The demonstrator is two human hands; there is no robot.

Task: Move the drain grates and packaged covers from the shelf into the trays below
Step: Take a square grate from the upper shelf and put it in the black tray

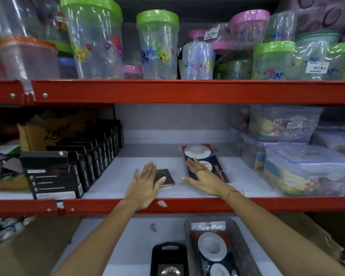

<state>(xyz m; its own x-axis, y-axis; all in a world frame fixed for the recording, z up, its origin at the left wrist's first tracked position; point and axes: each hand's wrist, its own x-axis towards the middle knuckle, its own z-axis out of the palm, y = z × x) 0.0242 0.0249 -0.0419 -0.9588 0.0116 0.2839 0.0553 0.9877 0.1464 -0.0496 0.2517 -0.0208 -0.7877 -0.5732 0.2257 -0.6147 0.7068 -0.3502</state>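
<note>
A small square metal drain grate lies on the white middle shelf. My left hand rests flat over its left part, fingers spread. To the right lies a long packaged cover with white round discs. My right hand lies open on the near half of that package. Below, a long grey tray holds another packaged cover. Beside it a small black tray holds a drain grate at the frame's bottom edge.
Black tape boxes line the shelf's left side, with a cardboard box behind. Clear lidded containers stack on the right. Red shelf rails cross above and below. Plastic jars fill the top shelf. Cardboard flanks the trays.
</note>
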